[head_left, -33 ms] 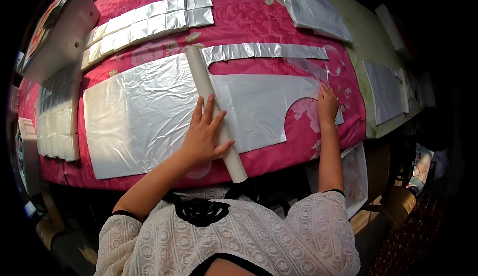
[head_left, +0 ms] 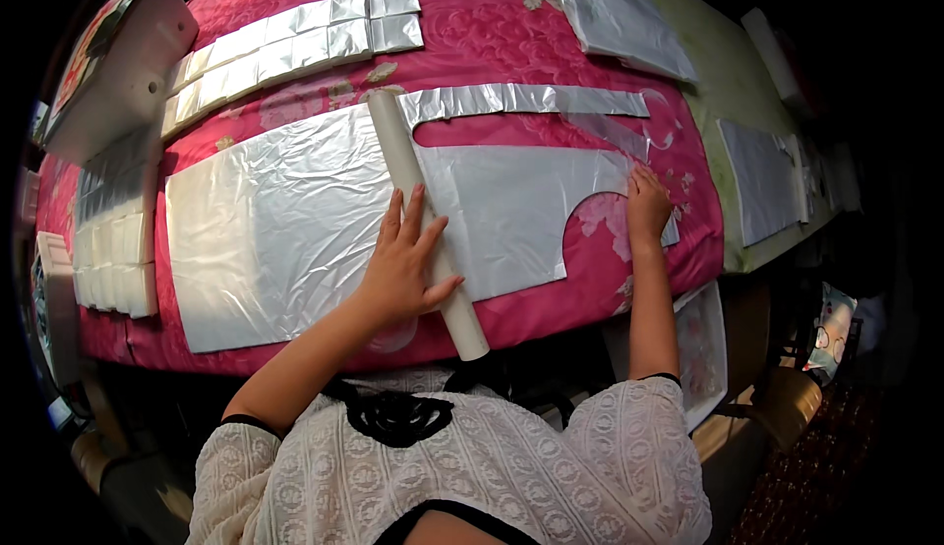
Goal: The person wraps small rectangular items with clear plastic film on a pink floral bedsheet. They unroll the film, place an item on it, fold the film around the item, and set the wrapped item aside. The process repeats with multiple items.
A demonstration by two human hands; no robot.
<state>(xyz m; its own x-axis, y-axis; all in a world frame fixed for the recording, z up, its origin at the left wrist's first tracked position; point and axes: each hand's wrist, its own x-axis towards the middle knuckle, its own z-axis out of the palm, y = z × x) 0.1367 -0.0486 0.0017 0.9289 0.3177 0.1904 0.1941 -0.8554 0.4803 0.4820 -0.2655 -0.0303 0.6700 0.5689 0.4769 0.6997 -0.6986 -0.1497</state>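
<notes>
A thin, whitish plastic apron lies spread flat on the pink floral cloth, with a rounded cut-out at its right end and a long narrow strip along its far side. Across its middle rests a pale tube, slanting from the far side to the near edge of the table. My left hand lies on the tube with fingers spread, pressing down rather than wrapping round it. At the apron's right end, beside the cut-out, my right hand pinches the plastic between closed fingers.
Two rows of small folded silvery packets lie at the far left, and more packets are stacked nearer. A white box stands beside them. Flat plastic sheets are piled at the back right, others on the green cloth.
</notes>
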